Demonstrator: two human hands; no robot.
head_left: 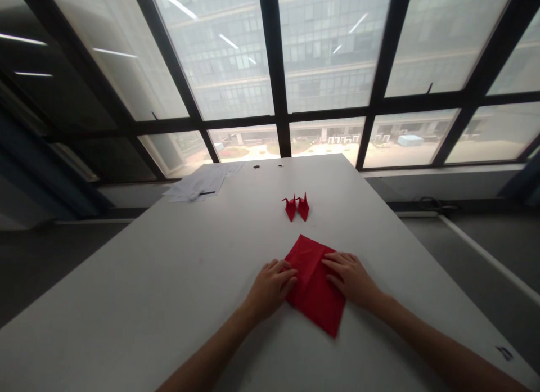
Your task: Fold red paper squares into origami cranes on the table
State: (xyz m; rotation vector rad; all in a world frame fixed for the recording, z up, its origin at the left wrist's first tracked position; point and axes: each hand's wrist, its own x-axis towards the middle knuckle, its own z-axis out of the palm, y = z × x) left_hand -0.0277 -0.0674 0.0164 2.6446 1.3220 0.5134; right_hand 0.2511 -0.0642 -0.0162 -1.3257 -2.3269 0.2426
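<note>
A square sheet of red paper (315,302) with visible crease lines lies turned cornerwise on the white table. My left hand (270,285) is at its left corner, with bent fingers and thumb closed on the edge. From the other side, my right hand (352,279) rests on the paper's right part, fingers stretched out and slightly apart, thumb lying below them. Beyond the sheet, two folded red paper cranes, a left crane (291,208) and a right crane (302,207), stand side by side.
White paper sheets (198,181) are piled at the table's far left, with a dark pen (207,193) on them. The white table (169,279) reaches toward large black-framed windows. A small dark mark (504,353) shows near its right edge.
</note>
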